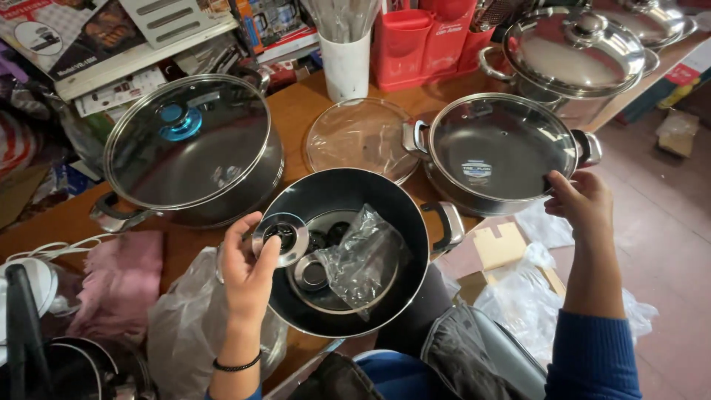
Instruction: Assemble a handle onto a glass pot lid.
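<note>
Your hands work over an open black pot point(348, 194) on the worktop point(296, 111).
Your left hand point(248, 270) pinches a round metal knob point(280, 237) above the pot; your right hand point(585, 204), fingers curled, touches the lidded pan point(495, 152) beyond the pot.

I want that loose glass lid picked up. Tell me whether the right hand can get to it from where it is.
Probably yes. The right hand rests on the rim of the lidded pot, and the loose glass lid lies flat on the table just beyond that pot's far handle, nothing on top. The hand would have to pass over the pot.
</note>
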